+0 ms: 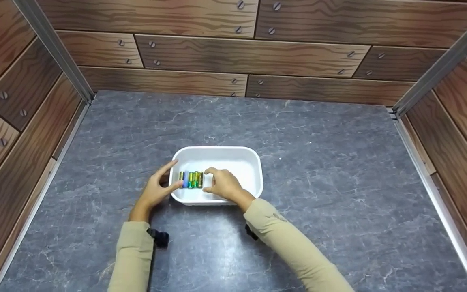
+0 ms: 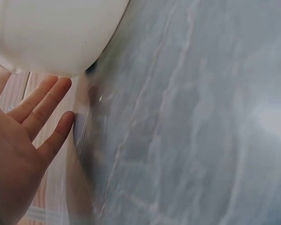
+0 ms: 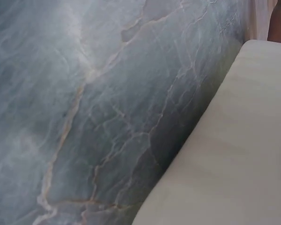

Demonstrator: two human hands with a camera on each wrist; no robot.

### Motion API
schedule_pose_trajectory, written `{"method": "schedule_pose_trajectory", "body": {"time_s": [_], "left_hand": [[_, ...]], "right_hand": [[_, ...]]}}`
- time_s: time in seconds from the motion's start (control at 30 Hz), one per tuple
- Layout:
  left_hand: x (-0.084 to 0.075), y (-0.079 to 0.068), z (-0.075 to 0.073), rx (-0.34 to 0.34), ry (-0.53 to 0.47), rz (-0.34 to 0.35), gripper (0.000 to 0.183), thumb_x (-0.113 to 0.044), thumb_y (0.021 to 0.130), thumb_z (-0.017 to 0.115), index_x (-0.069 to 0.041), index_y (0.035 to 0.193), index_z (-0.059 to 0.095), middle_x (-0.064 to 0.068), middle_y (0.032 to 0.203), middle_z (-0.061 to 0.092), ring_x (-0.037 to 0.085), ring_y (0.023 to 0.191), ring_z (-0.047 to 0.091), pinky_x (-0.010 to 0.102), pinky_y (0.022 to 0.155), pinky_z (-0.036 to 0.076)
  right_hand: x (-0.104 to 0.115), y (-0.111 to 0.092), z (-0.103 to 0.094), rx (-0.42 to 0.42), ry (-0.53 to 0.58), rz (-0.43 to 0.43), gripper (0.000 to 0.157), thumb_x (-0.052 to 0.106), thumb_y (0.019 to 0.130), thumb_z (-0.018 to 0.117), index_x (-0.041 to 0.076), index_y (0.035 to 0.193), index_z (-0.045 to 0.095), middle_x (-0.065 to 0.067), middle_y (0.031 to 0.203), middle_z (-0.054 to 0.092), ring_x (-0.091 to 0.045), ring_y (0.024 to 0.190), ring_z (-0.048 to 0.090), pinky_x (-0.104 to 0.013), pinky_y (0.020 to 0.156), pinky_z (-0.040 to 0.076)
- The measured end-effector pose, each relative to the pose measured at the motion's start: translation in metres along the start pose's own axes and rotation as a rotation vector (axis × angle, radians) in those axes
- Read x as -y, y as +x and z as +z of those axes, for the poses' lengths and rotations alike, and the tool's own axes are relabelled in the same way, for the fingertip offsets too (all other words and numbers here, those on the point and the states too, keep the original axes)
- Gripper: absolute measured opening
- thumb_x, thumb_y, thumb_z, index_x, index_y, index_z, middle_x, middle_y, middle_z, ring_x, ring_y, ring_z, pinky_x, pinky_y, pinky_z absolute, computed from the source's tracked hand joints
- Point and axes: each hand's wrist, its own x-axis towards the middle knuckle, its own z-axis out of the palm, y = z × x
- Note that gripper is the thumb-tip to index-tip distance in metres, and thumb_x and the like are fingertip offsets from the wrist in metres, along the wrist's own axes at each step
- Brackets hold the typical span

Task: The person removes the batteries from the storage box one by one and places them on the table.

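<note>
A white plastic tray [image 1: 237, 152] stands on the table, with a row of several batteries [image 1: 195, 179] lying side by side in its left half. Most are green and gold; one near the left end is blue-purple. My left hand [image 1: 157, 190] is at the tray's left side, thumb over the rim by the leftmost batteries. In the left wrist view its other fingers [image 2: 44, 105] are straight and spread by the tray's outer wall [image 2: 51, 37]. Inside the tray, my right hand [image 1: 226, 184] has thumb and index finger apart, just right of the row; nothing shows between them.
The tray sits on a grey marbled table [image 1: 318, 170]. Wood-patterned panels [image 1: 201, 52] wall it in at the back and both sides, with metal posts [image 1: 51, 44] at the corners. The right wrist view shows mostly table and the tray's outer wall [image 3: 239, 140].
</note>
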Motion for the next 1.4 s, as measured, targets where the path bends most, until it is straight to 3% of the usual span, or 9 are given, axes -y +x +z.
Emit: {"method": "schedule_pose_trajectory", "body": {"time_s": [0.2,0.3,0.43,0.57,0.7,0.87,1.17,1.4], "left_hand": [[0.0,0.003,0.012,0.008,-0.044,0.037,0.07,-0.009,0.084,0.074,-0.012,0.146,0.042,0.023,0.128,0.06,0.035,0.113,0.062,0.026,0.092,0.05],[-0.002,0.004,0.018,0.011,-0.064,0.044,0.071,-0.006,0.083,0.074,-0.012,0.146,0.042,0.023,0.131,0.058,0.036,0.112,0.062,0.029,0.092,0.051],[-0.002,0.005,0.022,0.02,-0.079,0.058,0.071,-0.003,0.083,0.072,-0.011,0.147,0.04,0.024,0.134,0.055,0.037,0.112,0.06,0.037,0.094,0.051],[0.001,0.006,0.021,0.027,-0.111,0.059,0.071,-0.001,0.084,0.07,-0.012,0.147,0.04,0.024,0.131,0.057,0.036,0.11,0.06,0.032,0.092,0.05],[0.005,0.008,0.018,0.052,-0.137,0.069,0.067,-0.001,0.086,0.067,-0.01,0.147,0.04,0.024,0.128,0.059,0.026,0.105,0.061,0.023,0.088,0.049],[0.008,0.01,0.017,0.073,-0.162,0.078,0.063,-0.001,0.087,0.065,-0.007,0.146,0.041,0.026,0.131,0.058,0.015,0.102,0.06,0.022,0.087,0.049],[0.007,0.011,0.018,0.071,-0.168,0.09,0.059,0.0,0.087,0.066,-0.005,0.142,0.046,0.027,0.129,0.059,0.019,0.102,0.061,0.024,0.089,0.048],[0.007,0.011,0.018,0.086,-0.204,0.034,0.061,0.0,0.087,0.065,-0.006,0.143,0.044,0.026,0.133,0.055,0.024,0.109,0.058,0.028,0.093,0.046]], "right_hand": [[-0.004,0.004,0.001,0.004,-0.027,0.035,0.059,0.027,0.077,0.08,0.01,0.129,0.058,-0.01,0.086,0.071,-0.018,0.074,0.061,-0.03,0.067,0.049],[-0.005,0.005,0.001,0.012,-0.026,0.052,0.063,0.026,0.077,0.08,0.009,0.132,0.056,-0.013,0.1,0.072,-0.025,0.087,0.065,-0.038,0.081,0.053],[-0.007,0.006,0.003,0.027,-0.014,0.083,0.064,0.023,0.077,0.08,0.008,0.134,0.055,-0.016,0.121,0.067,-0.032,0.108,0.064,-0.044,0.096,0.05],[-0.007,0.007,0.005,0.024,-0.008,0.084,0.063,0.02,0.077,0.08,0.006,0.133,0.055,-0.017,0.124,0.066,-0.034,0.113,0.063,-0.045,0.099,0.049],[-0.007,0.007,0.005,0.008,-0.03,0.069,0.058,0.019,0.077,0.079,0.005,0.129,0.058,-0.017,0.119,0.068,-0.034,0.11,0.064,-0.045,0.096,0.051],[-0.007,0.007,0.004,0.015,-0.057,0.064,0.054,0.019,0.077,0.078,0.005,0.126,0.059,-0.016,0.114,0.07,-0.034,0.106,0.066,-0.045,0.093,0.052],[-0.005,0.004,-0.007,0.01,-0.055,0.061,0.056,0.021,0.078,0.079,0.007,0.128,0.057,-0.015,0.1,0.071,-0.029,0.093,0.065,-0.044,0.087,0.052],[-0.008,0.0,-0.014,-0.01,-0.025,0.039,0.056,0.021,0.077,0.079,0.007,0.127,0.058,-0.012,0.089,0.07,-0.02,0.078,0.06,-0.034,0.072,0.051]]}}
